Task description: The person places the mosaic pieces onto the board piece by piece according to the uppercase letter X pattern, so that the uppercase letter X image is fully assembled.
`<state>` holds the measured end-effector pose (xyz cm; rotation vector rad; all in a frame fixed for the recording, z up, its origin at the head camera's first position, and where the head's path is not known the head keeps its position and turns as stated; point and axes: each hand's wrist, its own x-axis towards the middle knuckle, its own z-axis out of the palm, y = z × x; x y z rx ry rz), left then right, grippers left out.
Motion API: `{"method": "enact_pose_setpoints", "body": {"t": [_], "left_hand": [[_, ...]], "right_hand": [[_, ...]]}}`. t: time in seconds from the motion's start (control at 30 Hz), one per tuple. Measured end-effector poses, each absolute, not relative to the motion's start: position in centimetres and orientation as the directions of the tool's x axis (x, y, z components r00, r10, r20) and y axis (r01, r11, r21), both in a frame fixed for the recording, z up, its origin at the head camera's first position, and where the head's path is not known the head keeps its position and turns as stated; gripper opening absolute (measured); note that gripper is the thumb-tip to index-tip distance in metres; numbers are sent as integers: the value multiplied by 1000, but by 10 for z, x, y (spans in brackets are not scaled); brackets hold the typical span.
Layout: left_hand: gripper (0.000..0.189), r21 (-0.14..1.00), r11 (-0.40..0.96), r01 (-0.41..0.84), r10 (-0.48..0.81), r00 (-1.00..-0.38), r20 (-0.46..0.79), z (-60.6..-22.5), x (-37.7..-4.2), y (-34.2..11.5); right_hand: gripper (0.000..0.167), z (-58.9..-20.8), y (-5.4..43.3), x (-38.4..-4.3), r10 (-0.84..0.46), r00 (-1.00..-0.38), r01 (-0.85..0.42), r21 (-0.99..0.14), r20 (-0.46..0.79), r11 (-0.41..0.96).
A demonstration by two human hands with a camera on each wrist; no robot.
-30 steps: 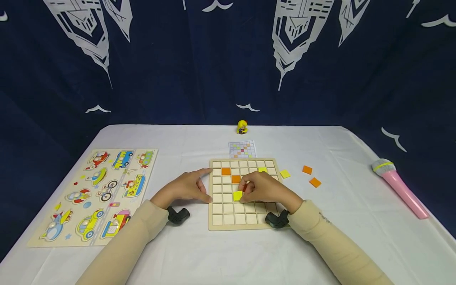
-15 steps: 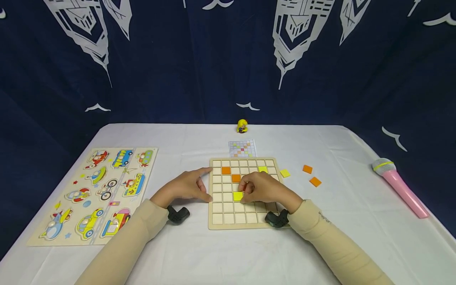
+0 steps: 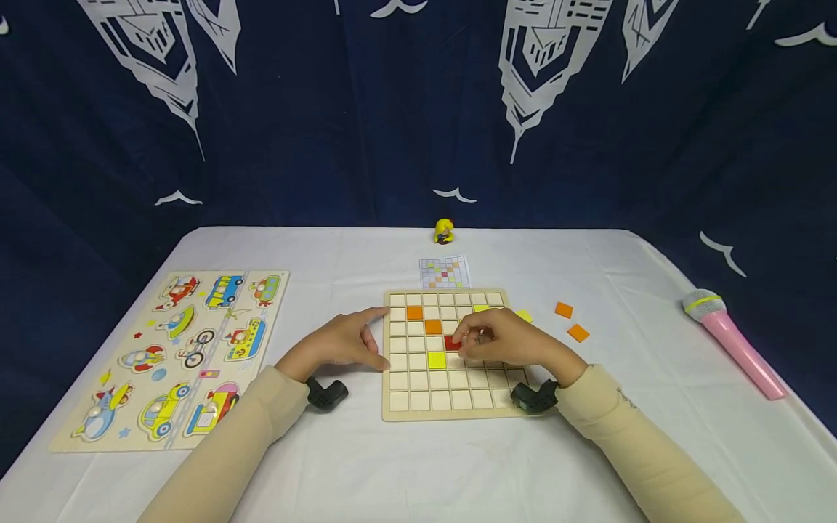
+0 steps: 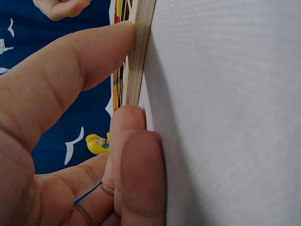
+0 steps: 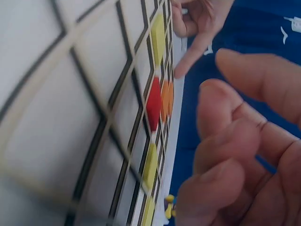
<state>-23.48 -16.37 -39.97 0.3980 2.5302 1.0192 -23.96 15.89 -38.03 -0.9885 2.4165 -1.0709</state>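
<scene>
A wooden grid board [image 3: 410, 418] lies on the white table. My left hand [image 3: 336, 343] touches its left edge with thumb and index fingertip, as the left wrist view also shows. Over the board's right half hovers my right hand [image 3: 503, 338], fingers loosely bent; the right wrist view shows thumb and fingertips apart, holding nothing. Just left of those fingers sits a yellow square tile [image 3: 436, 360] in a cell. A red tile [image 3: 451, 343] lies partly behind the fingertips. Two orange tiles, one at the upper left [image 3: 415, 312], and another yellow tile [image 3: 480, 308] occupy other cells.
A loose yellow tile [image 3: 524, 316] and two orange tiles [image 3: 564, 310] lie right of the board. Behind it are a printed pattern card [image 3: 445, 273] and a small yellow figure [image 3: 444, 231]. A vehicle puzzle [image 3: 173, 363] lies left, a pink toy microphone [image 3: 742, 352] right.
My right hand has let go of the yellow tile, which stays in its cell, and has moved right, uncovering part of the red tile. The left hand has not moved.
</scene>
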Motion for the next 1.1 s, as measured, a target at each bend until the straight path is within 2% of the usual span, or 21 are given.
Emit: {"method": "enact_pose_setpoints", "body": {"t": [0.47, 1.1], "left_hand": [[104, 703, 702, 118, 392, -887, -243, -400, -235, -163], [104, 708, 699, 102, 387, -886, -255, -399, -234, -162]], "right_hand": [[19, -373, 218, -247, -615, -788, -349, -803, -28, 483], [23, -381, 302, -264, -461, -884, -221, -808, -70, 546]]}}
